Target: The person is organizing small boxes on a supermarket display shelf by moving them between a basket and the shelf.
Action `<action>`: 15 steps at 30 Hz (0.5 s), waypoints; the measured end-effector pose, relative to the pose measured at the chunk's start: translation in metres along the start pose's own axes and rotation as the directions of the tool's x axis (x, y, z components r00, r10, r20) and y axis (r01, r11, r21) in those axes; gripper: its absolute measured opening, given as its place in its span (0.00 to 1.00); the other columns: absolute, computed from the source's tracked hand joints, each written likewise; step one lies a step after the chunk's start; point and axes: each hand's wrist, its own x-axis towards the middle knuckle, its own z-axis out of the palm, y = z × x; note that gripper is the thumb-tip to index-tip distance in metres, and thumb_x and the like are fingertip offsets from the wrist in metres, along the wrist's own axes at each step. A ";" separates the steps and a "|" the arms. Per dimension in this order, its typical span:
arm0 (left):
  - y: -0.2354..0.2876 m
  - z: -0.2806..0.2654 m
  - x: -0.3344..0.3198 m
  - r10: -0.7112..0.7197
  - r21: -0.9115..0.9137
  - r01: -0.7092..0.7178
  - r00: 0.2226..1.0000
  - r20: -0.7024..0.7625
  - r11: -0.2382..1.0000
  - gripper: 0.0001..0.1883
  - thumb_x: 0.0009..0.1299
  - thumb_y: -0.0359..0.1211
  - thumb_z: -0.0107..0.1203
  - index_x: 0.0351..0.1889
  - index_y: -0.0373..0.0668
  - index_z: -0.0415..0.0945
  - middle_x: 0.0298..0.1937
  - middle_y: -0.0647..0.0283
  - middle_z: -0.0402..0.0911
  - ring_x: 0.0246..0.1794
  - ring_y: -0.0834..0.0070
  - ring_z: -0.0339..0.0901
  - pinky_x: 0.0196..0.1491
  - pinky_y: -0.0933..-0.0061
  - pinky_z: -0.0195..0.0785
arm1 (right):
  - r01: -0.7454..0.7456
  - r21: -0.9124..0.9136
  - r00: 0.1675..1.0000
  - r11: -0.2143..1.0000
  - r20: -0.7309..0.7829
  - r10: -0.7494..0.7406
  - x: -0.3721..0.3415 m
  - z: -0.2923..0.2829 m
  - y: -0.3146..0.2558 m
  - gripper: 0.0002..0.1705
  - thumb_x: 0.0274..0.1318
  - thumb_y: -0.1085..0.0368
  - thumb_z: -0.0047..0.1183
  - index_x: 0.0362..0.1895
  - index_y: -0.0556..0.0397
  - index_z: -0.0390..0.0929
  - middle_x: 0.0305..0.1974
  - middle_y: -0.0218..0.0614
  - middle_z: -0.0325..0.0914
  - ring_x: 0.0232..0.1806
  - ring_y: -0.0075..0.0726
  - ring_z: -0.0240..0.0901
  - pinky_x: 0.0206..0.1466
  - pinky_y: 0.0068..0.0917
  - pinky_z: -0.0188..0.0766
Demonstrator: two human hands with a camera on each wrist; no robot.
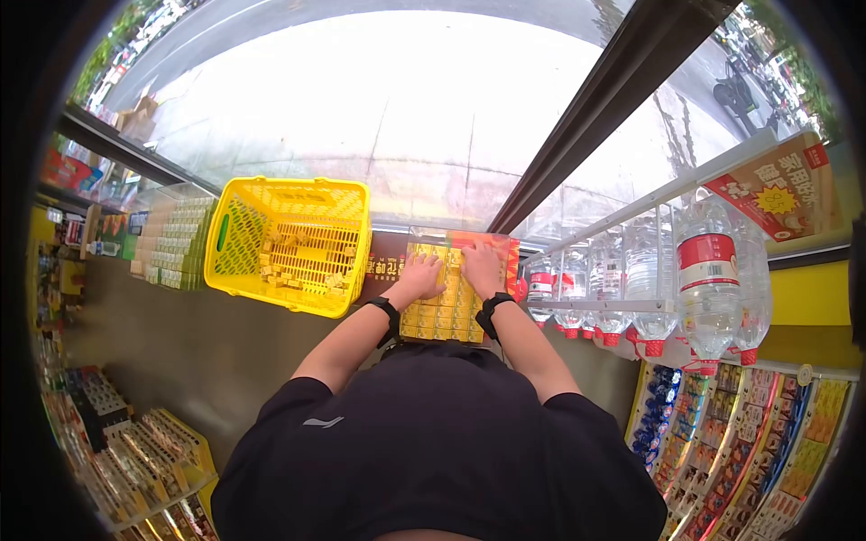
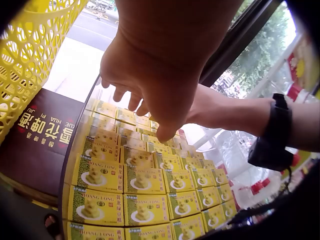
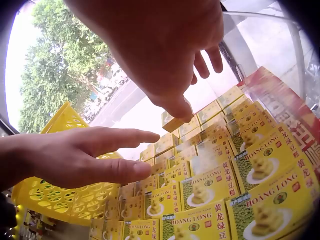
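Yellow boxes of mung bean cakes (image 2: 143, 179), printed HOANG LONG, stand in several tight rows inside a clear-walled bin (image 1: 413, 236). Over the left part of the rows reaches my left hand (image 1: 422, 278). In the right wrist view its index finger and thumb (image 3: 115, 171) are extended, with nothing between them. Further back on the right, my right hand (image 1: 482, 268) has its thumb against one small, tilted yellow box (image 3: 172, 121) at the far row. Its index finger is hidden behind the hand, and the other fingers point down toward the boxes.
A yellow basket (image 1: 361, 248) with several small yellow boxes in it stands at left. Between it and the bin lies a dark printed carton (image 2: 37, 130). Large water bottles (image 1: 708, 270) stand on a white rack at right. The window frame (image 1: 577, 135) rises behind.
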 end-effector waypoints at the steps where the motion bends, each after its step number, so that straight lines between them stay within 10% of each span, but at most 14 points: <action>1: 0.001 -0.002 0.000 0.001 0.000 -0.001 1.000 0.003 1.000 0.45 0.72 0.60 0.59 0.80 0.43 0.63 0.83 0.55 0.64 0.84 0.50 0.56 0.83 0.38 0.45 | -0.017 0.000 1.000 1.000 0.017 0.017 0.001 0.003 -0.001 0.09 0.54 0.63 0.64 0.41 0.45 0.87 0.50 0.40 0.80 0.55 0.49 0.79 0.56 0.48 0.77; 15: -0.002 0.004 0.008 0.046 -0.031 -0.043 0.993 0.110 0.999 0.46 0.73 0.61 0.55 0.82 0.43 0.60 0.84 0.52 0.61 0.85 0.46 0.52 0.83 0.37 0.44 | -0.129 0.068 0.976 0.989 0.183 0.115 0.010 0.026 -0.003 0.13 0.54 0.62 0.67 0.46 0.43 0.90 0.52 0.40 0.79 0.59 0.51 0.76 0.59 0.50 0.76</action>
